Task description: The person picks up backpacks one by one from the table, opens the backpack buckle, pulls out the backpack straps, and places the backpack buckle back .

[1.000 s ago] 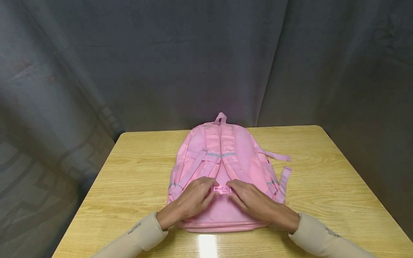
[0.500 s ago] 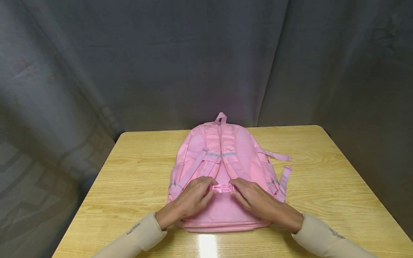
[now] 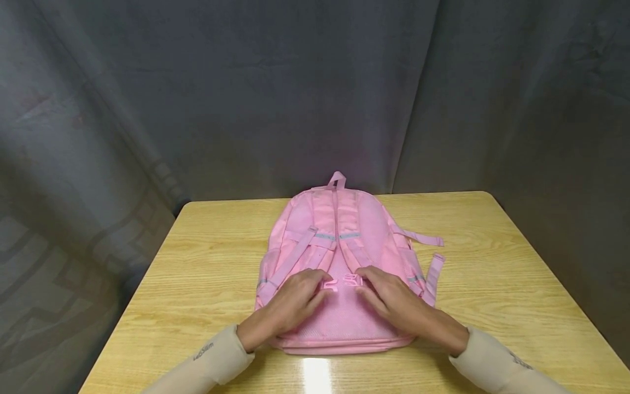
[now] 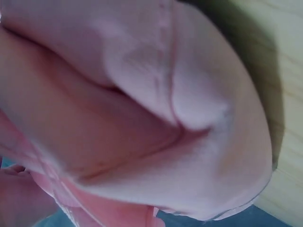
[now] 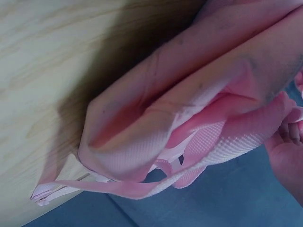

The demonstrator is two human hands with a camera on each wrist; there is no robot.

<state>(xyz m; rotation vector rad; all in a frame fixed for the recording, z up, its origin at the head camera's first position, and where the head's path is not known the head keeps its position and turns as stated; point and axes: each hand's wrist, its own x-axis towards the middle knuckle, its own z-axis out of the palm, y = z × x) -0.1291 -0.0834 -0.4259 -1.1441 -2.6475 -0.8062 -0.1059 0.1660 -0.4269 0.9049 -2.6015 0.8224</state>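
A pink backpack (image 3: 344,323) lies with its strap side up, its top pointing to the far side. Low on its back panel, the two halves of a pink side-release buckle stand apart with a small gap between them. My left hand (image 3: 295,298) pinches the left buckle half (image 3: 331,285) between thumb and fingers. The right buckle half (image 3: 351,279), its prongs facing the left one, is pinched by my right hand (image 3: 396,298). Both wrist views mostly show the backpack's pink sides, with part of the left hand (image 4: 23,196) and right hand (image 5: 288,158) at the edges.
The backpack rests on a wooden table (image 3: 211,262). Two loose strap ends (image 3: 433,279) stick out past its right side, and a carry loop (image 3: 337,178) rises at its top. Dark grey curtains (image 3: 295,98) hang behind and on both sides.
The buckle was joined a second ago, then drew out, and its halves are now apart. My right hand has shifted slightly right with its half; the left hand has barely moved.
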